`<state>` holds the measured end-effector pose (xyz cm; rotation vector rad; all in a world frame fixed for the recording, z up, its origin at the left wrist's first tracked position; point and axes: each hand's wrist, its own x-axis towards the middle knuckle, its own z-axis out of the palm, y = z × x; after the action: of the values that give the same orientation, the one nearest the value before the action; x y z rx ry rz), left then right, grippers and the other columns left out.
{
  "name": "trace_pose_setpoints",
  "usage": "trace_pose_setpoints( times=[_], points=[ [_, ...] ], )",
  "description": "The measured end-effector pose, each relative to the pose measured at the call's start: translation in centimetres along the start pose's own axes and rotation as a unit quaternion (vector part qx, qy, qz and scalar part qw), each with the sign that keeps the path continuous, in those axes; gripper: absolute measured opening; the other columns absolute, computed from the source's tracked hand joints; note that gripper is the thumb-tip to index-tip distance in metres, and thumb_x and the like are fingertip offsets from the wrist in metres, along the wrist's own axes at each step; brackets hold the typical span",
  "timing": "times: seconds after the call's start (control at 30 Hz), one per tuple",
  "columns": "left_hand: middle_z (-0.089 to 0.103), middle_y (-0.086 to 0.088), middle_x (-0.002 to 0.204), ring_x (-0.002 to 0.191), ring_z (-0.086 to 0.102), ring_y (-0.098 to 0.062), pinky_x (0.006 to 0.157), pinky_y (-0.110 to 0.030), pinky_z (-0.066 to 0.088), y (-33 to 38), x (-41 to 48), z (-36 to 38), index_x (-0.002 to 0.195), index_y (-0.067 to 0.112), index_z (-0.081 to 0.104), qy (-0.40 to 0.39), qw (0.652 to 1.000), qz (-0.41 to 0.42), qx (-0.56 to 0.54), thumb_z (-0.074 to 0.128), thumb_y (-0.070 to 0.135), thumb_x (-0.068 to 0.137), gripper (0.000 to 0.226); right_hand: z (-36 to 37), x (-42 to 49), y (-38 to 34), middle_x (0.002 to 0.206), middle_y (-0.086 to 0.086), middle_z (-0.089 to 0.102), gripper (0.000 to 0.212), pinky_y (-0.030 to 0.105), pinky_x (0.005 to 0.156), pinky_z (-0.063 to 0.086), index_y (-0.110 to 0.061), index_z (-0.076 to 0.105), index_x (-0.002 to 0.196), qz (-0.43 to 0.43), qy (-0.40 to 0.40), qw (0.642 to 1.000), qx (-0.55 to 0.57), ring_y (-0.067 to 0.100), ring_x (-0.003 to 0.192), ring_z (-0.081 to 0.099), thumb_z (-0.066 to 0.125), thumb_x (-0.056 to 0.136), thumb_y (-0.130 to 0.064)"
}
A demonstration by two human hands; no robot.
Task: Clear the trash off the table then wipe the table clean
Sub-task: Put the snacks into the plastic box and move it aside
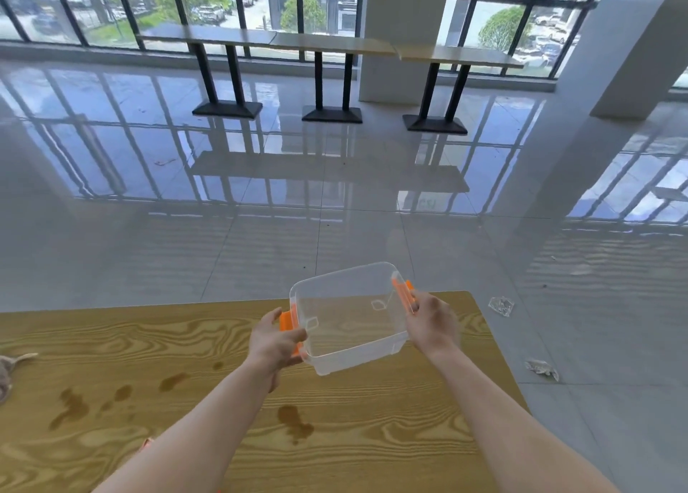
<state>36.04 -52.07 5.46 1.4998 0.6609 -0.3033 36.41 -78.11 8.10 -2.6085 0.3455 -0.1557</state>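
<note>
- Your left hand (275,340) grips the left side of the clear plastic box (353,358), with the fingers curled round it at the orange latch (286,321)
- Your right hand (432,325) grips the right rim in the same way, at the other orange latch (404,291)
- You hold the box in the air above the far edge of the wooden table (372,455); its far part reaches out over the tiled floor (260,250)
- On the table, brown stains (294,420) lie under and between your forearms, and more lie to the left
- A crumpled cloth (5,375) lies at the left border of the view, well apart from both hands
- On the floor, two crumpled clear wrappers (501,305) lie just beside the table's right edge
- Beyond the table the floor is open as far as the long tables (335,43) at the windows and a white pillar (402,38)
</note>
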Motion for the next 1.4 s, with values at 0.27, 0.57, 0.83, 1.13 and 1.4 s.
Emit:
trace_pose_setpoints(
  times=[0.27, 0.57, 0.83, 1.13, 1.4],
  points=[
    [0.056, -0.016, 0.132, 0.09, 0.069, -0.032, 0.06, -0.043, 0.063, 0.2, -3.2, -10.6, 0.147, 0.023, 0.04, 0.064, 0.996, 0.044, -0.034, 0.08, 0.0, 0.075, 0.085, 2.6, -3.5, -8.9, 0.065, 0.0, 0.056, 0.01, 0.029, 0.05, 0.033, -0.016, 0.061, 0.086, -0.096, -0.041, 0.993, 0.047, 0.026, 0.062, 0.056, 0.058, 0.094, -0.021],
    [0.057, -0.019, 0.126, 0.085, 0.067, -0.031, 0.052, -0.042, 0.061, -1.9, -6.1, -25.2, 0.145, 0.019, 0.044, 0.138, 0.986, 0.049, -0.08, 0.081, -0.007, 0.072, 0.086, 7.7, -10.1, -20.4, 0.056, -0.011, 0.045, 0.022, 0.024, 0.045, 0.026, -0.024, 0.05, 0.075, -0.172, -0.078, 0.98, 0.066, 0.013, 0.05, 0.046, 0.059, 0.095, -0.024],
    [0.065, -0.01, 0.106, 0.076, 0.074, -0.028, 0.056, -0.041, 0.061, -5.1, -7.4, -39.0, 0.143, 0.023, 0.046, 0.165, 0.982, 0.045, -0.085, 0.082, -0.002, 0.07, 0.085, 13.1, -17.9, -30.3, 0.054, -0.011, 0.046, 0.037, 0.028, 0.045, 0.026, -0.024, 0.045, 0.061, -0.188, -0.092, 0.974, 0.085, 0.013, 0.05, 0.045, 0.053, 0.097, -0.03],
    [0.064, -0.015, 0.109, 0.083, 0.072, -0.033, 0.058, -0.043, 0.062, -8.3, -9.3, -53.8, 0.145, 0.023, 0.044, 0.19, 0.979, 0.029, -0.061, 0.08, -0.003, 0.074, 0.084, 20.1, -27.6, -39.5, 0.066, -0.005, 0.059, 0.026, 0.028, 0.049, 0.033, -0.016, 0.063, 0.08, -0.187, -0.132, 0.967, 0.112, 0.019, 0.059, 0.053, 0.055, 0.098, -0.034],
    [0.062, -0.015, 0.112, 0.086, 0.071, -0.031, 0.057, -0.04, 0.062, -11.1, -10.5, -59.0, 0.148, 0.022, 0.04, 0.188, 0.981, 0.023, -0.043, 0.078, -0.002, 0.077, 0.085, 23.4, -32.3, -41.9, 0.084, 0.003, 0.069, 0.014, 0.038, 0.067, 0.053, -0.012, 0.067, 0.104, -0.146, -0.167, 0.969, 0.107, 0.026, 0.076, 0.063, 0.063, 0.092, -0.019]
  ],
)
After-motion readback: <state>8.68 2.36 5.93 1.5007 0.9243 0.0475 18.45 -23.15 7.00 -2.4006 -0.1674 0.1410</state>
